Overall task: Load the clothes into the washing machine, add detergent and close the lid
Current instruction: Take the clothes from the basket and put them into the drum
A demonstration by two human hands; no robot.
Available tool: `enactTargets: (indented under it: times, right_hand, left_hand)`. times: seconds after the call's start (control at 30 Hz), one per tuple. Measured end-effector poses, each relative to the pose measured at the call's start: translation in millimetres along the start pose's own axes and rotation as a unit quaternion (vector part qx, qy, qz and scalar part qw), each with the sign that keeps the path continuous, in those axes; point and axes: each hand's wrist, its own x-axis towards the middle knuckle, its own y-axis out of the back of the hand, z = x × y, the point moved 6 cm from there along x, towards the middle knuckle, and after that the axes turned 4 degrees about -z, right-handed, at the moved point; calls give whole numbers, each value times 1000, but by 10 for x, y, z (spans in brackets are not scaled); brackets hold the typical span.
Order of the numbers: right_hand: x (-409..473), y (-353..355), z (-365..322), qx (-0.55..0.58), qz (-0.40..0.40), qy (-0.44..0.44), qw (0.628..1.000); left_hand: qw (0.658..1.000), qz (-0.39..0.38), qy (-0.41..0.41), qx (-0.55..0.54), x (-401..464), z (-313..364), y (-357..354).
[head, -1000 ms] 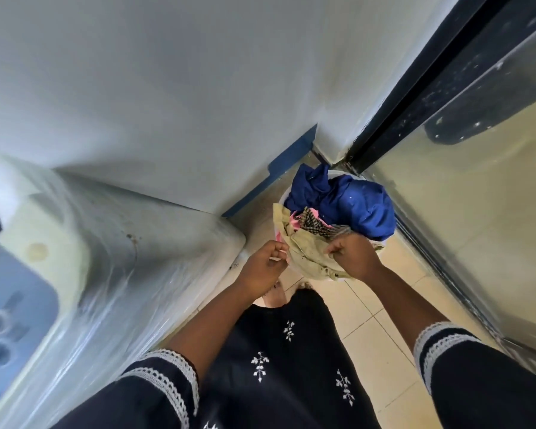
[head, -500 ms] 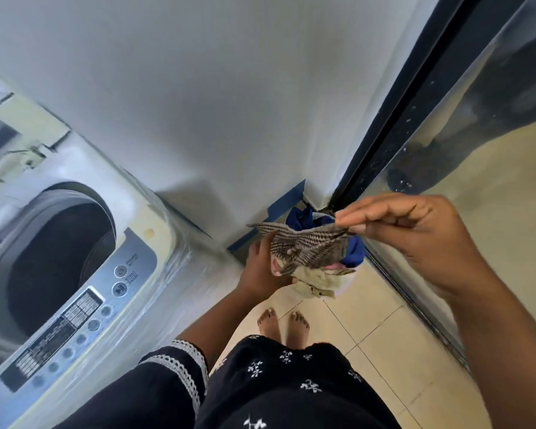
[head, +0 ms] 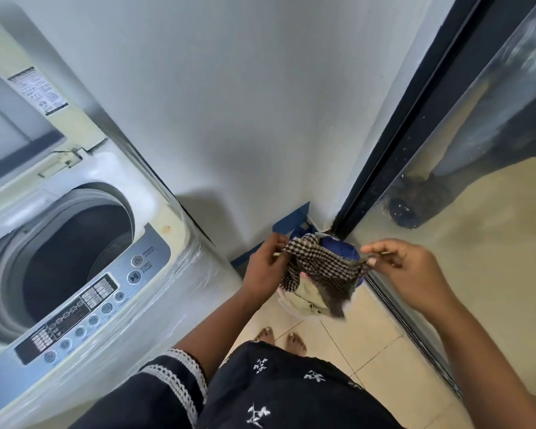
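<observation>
The washing machine (head: pixel 84 274) stands on the left with its lid (head: pixel 19 119) tipped up at the back, so the drum mouth (head: pixel 68 261) gapes wide from above. Between machine and glass door (head: pixel 477 212) runs a narrow strip of tiled floor (head: pixel 369 360), and the corner end is plugged by the laundry basket (head: pixel 294 308). Both hands, left (head: pixel 265 267) and right (head: pixel 409 270), stretch a checked cloth (head: pixel 322 264) right across that gap, with the white wall (head: pixel 260 103) just behind.

white wall (head: pixel 260 103) | beige floor tiles (head: pixel 384 360) | dark-framed glass door (head: pixel 446 97)
</observation>
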Motion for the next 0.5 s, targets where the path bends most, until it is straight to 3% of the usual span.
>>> enactTargets:
  times: [0.1, 0.33, 0.5]
  right_hand:
    - [35, -286, 196, -124, -55, -3, 991]
    - [144, -767, 7, -125, -133, 42, 982]
    - [110, -860, -90, -17, -216, -20, 976]
  left_hand:
    - [999, -4, -16, -29, -63, 87, 22]
    - [982, -75, -29, -172, -246, 456, 85]
    - [905, -46, 14, -422, -324, 414, 370]
